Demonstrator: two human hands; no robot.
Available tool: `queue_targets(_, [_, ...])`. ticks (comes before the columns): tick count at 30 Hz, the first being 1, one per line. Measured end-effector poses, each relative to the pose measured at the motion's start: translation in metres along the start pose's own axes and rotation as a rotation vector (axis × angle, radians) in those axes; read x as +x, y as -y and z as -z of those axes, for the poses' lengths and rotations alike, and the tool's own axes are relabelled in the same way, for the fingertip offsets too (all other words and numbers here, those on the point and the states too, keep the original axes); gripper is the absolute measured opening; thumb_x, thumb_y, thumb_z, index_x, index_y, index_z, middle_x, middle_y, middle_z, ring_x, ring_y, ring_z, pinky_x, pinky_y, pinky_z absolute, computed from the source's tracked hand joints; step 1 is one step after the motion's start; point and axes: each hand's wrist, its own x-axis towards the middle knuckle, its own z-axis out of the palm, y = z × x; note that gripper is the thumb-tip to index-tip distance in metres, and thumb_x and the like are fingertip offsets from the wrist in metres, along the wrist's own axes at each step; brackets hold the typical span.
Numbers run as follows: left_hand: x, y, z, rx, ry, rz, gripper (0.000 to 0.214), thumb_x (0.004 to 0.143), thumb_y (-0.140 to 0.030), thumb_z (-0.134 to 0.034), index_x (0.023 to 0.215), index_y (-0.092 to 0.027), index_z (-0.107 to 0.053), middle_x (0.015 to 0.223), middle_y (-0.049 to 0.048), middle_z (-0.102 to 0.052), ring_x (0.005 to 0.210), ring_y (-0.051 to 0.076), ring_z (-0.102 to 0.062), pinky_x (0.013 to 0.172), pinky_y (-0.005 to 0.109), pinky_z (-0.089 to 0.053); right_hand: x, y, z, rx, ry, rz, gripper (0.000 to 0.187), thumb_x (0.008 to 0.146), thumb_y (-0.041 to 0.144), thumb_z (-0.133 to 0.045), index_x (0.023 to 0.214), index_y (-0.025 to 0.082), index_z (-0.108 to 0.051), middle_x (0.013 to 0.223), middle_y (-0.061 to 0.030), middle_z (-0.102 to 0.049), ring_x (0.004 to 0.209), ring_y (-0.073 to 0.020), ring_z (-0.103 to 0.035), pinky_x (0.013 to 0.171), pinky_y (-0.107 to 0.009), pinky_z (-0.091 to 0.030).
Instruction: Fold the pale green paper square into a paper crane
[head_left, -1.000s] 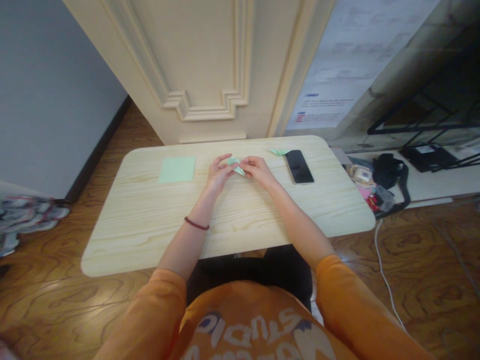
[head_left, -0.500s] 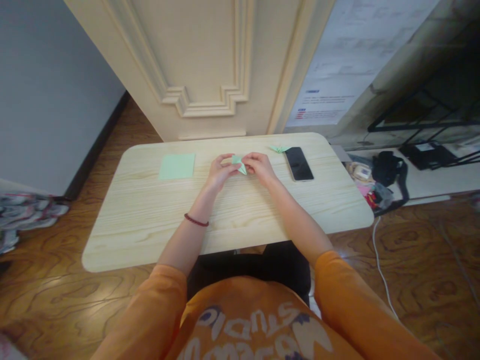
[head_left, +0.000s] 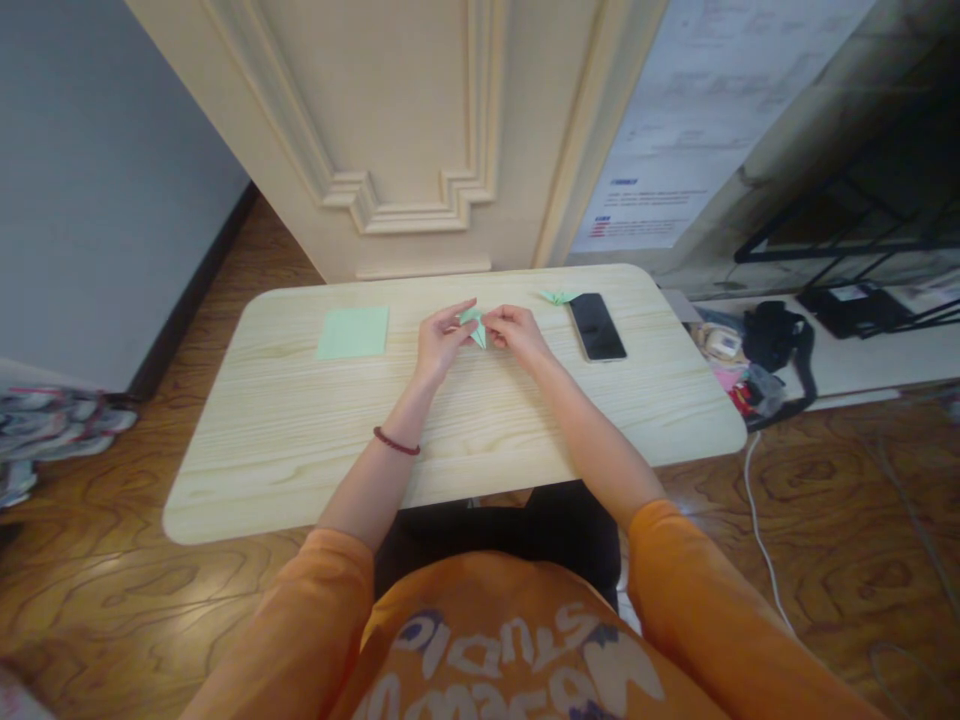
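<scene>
The folded pale green origami paper (head_left: 473, 328) sits between the 2 hands, its left side within the narrow curl of the left hand (head_left: 442, 342), though whether that hand is gripping it cannot be told, while the right hand (head_left: 511, 335) pinches its right side. Small, steady pinches suit paper this small, keeping its creases aligned.

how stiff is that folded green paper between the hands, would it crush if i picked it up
The folded green paper is probably very light, since the left hand and right hand hold it with just their fingertips. Its sharp creased points suggest it keeps its shape, but thin paper would likely crush under a firm squeeze.
</scene>
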Motion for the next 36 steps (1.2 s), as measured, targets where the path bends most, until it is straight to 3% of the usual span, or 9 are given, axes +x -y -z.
queue_targets(5, [0.0035, 0.0054, 0.0021, -0.054, 0.018, 0.048, 0.036, 0.055, -0.030, -0.085, 0.086, -0.015, -0.076, 0.084, 0.0061, -0.074, 0.078, 0.019, -0.067, 0.075, 0.032, -0.055, 0.0018, -0.0053, -0.0013, -0.045, 0.033, 0.046, 0.028, 0.073, 0.031, -0.073, 0.063, 0.019, -0.050, 0.050, 0.0062, -0.047, 0.048, -0.0067, -0.041, 0.045, -0.019, -0.027])
queue_targets(11, [0.0026, 0.0041, 0.0008, -0.155, 0.012, 0.104, 0.035, 0.052, -0.030, -0.088, 0.080, -0.013, -0.074, 0.082, 0.0071, -0.074, 0.084, 0.021, -0.069, 0.082, 0.034, -0.055, -0.0001, -0.0057, -0.0020, -0.173, 0.067, 0.074, 0.036, 0.080, 0.043, -0.069, 0.062, 0.021, -0.046, 0.049, 0.0062, -0.046, 0.047, -0.0072, -0.039, 0.044, -0.020, -0.027])
queue_targets(19, [0.0082, -0.0003, 0.0096, -0.174, -0.041, 0.100, 0.034, 0.052, -0.031, -0.089, 0.077, -0.015, -0.073, 0.079, 0.0052, -0.073, 0.081, 0.019, -0.068, 0.077, 0.029, -0.054, -0.0059, 0.0012, -0.0010, 0.003, 0.215, -0.025, 0.031, 0.075, 0.037, -0.074, 0.063, 0.016, -0.054, 0.060, 0.0021, -0.055, 0.051, -0.0060, -0.044, 0.042, -0.018, -0.025])
queue_targets(24, [0.0088, 0.0028, 0.0082, -0.176, -0.072, 0.055, 0.035, 0.051, -0.034, -0.089, 0.075, -0.015, -0.073, 0.078, 0.0039, -0.073, 0.078, 0.017, -0.067, 0.075, 0.028, -0.054, -0.0068, 0.0030, -0.0009, 0.044, 0.200, -0.076, 0.029, 0.069, 0.034, -0.078, 0.063, 0.015, -0.058, 0.057, 0.0027, -0.054, 0.049, -0.0045, -0.044, 0.041, -0.017, -0.023])
queue_targets(32, [0.0086, 0.0045, 0.0050, -0.169, -0.119, 0.059, 0.035, 0.051, -0.030, -0.089, 0.078, -0.014, -0.073, 0.081, 0.0056, -0.074, 0.083, 0.020, -0.068, 0.077, 0.031, -0.054, -0.0030, -0.0020, 0.0013, 0.016, 0.149, -0.042, 0.032, 0.060, 0.036, -0.085, 0.062, 0.014, -0.063, 0.052, 0.0024, -0.054, 0.048, -0.0048, -0.044, 0.039, -0.016, -0.025])
queue_targets(36, [0.0096, 0.0064, 0.0043, -0.177, -0.121, 0.058, 0.038, 0.047, -0.032, -0.089, 0.076, -0.014, -0.073, 0.078, 0.0041, -0.073, 0.076, 0.017, -0.066, 0.074, 0.030, -0.054, -0.0015, -0.0035, 0.0007, -0.048, 0.106, -0.019, 0.032, 0.060, 0.037, -0.084, 0.059, 0.014, -0.062, 0.048, 0.0023, -0.054, 0.044, -0.0045, -0.043, 0.038, -0.017, -0.025])
